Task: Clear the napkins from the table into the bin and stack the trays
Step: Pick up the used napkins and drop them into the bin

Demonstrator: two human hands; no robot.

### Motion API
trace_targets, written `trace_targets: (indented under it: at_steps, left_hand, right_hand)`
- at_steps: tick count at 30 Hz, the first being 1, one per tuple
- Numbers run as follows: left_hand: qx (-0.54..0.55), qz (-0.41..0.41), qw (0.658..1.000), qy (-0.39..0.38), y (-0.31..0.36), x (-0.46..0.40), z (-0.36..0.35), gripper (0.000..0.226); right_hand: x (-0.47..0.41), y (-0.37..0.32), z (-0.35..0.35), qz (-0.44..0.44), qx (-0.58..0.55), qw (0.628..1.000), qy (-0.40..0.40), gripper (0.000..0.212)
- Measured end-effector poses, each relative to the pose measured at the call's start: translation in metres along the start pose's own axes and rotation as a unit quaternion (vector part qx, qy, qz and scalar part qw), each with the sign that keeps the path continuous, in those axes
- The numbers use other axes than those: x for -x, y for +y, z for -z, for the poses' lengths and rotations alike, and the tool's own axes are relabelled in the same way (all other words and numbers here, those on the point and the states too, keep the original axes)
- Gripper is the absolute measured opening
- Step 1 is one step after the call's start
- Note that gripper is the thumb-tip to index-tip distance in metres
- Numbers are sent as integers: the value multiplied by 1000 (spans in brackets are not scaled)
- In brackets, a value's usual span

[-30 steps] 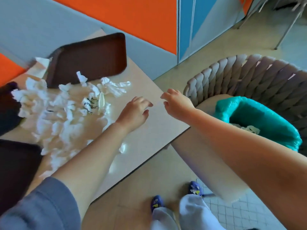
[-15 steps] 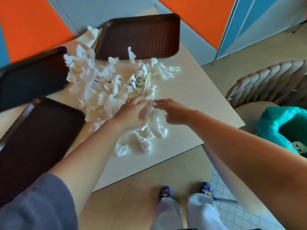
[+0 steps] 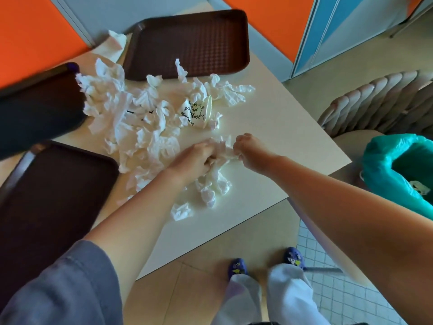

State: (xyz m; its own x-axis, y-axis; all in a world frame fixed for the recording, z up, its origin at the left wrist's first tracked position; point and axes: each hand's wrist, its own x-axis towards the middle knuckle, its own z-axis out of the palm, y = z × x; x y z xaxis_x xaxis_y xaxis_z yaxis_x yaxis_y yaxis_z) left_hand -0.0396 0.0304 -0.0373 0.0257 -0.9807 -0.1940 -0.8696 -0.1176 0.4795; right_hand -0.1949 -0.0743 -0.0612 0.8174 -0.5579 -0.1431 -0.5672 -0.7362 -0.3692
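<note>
Both hands meet over the near edge of the napkin heap. Left hand (image 3: 195, 159) curled, fingers closed into crumpled white napkins (image 3: 140, 127); right hand (image 3: 251, 152) fisted just beside it, gripping the same wad from the other side. The paper bridging the two hands is blurred, so whether it is one napkin or several is unclear.

The heap spreads away from the hands and off to the left across the pale tabletop (image 3: 276, 127). A few loose balls lie on the near side of the left hand. A printed wrapper (image 3: 195, 112) with dark script sits in the pile beyond the hands.

Three brown trays, not stacked: one (image 3: 189, 41) beyond the heap at the far edge, one (image 3: 37, 109) well left of the hands, one (image 3: 49, 198) under and left of the left forearm.

Bin with green liner (image 3: 384, 165) stands on the floor well to the right of the right hand, a few napkins visible inside. A woven chair (image 3: 379, 102) sits behind it.
</note>
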Motion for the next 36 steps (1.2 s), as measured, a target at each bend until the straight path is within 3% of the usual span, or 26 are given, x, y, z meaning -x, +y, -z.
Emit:
trace_targets:
  at_steps: [3, 9, 13, 24, 36]
  left_hand:
    - [-31, 1, 999, 23, 2, 0, 8, 2]
    - [-38, -29, 991, 123, 15, -15, 30, 21]
    - [-54, -58, 985, 151, 34, -28, 35, 18]
    - [-64, -124, 985, 98, 142, -86, 8, 15]
    - [-56, -216, 974, 25, 282, -167, -84, 13]
  right_hand:
    - [6, 3, 1, -41, -10, 998, 37, 23]
    - [11, 10, 10, -72, -27, 995, 64, 28]
    - [19, 19, 21, -89, -40, 991, 86, 28]
    - [99, 100, 74, -127, -20, 981, 143, 29]
    - [216, 228, 89, -246, -28, 960, 128, 23]
